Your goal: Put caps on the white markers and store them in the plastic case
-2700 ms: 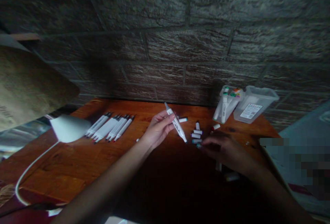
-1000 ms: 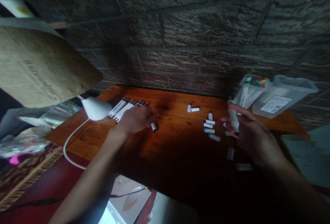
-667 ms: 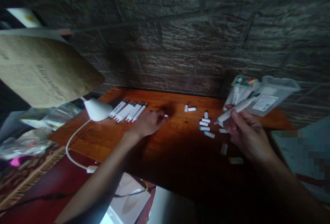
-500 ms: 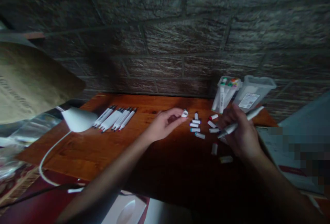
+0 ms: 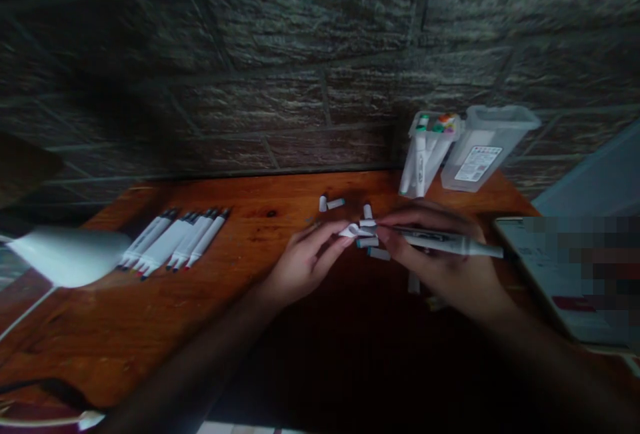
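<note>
My right hand (image 5: 440, 267) grips a white marker (image 5: 450, 243) that lies level, its bare end pointing left. My left hand (image 5: 305, 262) pinches a small white cap (image 5: 351, 230) between thumb and fingers, right at the marker's left end. Under and around both hands several loose white caps (image 5: 331, 204) lie on the wooden table (image 5: 210, 301). A row of several white markers (image 5: 173, 244) is laid out side by side at the table's left.
A clear holder with markers (image 5: 425, 151) and a clear plastic box (image 5: 480, 151) lean on the brick wall at the back right. A white lamp head (image 5: 65, 255) hangs over the left edge. A light surface (image 5: 555, 274) lies at the right.
My left hand left the marker row, picked up a cap and came to the middle. My right hand lifted a marker and brought it level to meet the cap.
</note>
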Demonstrator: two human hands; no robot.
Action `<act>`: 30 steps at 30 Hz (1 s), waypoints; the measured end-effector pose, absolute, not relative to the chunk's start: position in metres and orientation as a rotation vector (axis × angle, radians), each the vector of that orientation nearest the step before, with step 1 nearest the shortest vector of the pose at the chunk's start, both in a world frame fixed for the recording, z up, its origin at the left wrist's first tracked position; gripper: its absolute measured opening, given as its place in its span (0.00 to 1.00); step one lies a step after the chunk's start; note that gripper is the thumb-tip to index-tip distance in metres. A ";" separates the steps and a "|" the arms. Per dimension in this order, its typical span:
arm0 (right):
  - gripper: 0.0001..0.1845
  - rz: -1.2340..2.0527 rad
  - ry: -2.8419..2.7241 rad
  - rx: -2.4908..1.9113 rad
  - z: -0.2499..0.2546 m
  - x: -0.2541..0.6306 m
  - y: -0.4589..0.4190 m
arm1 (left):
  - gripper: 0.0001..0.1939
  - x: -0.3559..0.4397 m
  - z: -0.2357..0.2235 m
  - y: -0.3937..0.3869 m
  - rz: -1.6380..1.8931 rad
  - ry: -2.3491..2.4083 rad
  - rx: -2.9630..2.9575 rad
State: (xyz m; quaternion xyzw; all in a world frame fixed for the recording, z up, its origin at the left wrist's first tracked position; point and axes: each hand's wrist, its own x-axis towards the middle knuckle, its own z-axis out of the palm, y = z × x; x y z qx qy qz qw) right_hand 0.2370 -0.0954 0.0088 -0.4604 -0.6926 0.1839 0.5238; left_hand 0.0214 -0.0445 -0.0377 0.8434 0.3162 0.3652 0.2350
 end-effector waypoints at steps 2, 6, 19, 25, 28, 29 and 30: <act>0.04 0.406 -1.701 -1.103 0.006 0.238 -0.096 | 0.12 0.022 -0.038 -0.044 1.022 0.876 2.406; 0.04 0.385 -1.738 -1.065 0.002 0.239 -0.094 | 0.12 0.023 -0.038 -0.046 1.059 0.887 2.487; 0.09 -0.016 -1.638 -1.241 -0.005 0.252 -0.087 | 0.11 0.020 -0.032 -0.050 1.037 0.945 2.449; 0.10 0.147 -1.540 -1.291 -0.003 0.254 -0.088 | 0.10 0.020 -0.032 -0.052 1.028 0.947 2.363; 0.08 0.213 -1.556 -1.256 -0.001 0.247 -0.093 | 0.11 0.019 -0.032 -0.051 0.995 0.948 2.362; 0.08 0.225 -1.561 -1.248 0.000 0.246 -0.093 | 0.11 0.019 -0.032 -0.051 0.997 0.950 2.363; 0.08 0.243 -1.556 -1.247 0.000 0.246 -0.094 | 0.11 0.019 -0.032 -0.050 1.001 0.952 2.362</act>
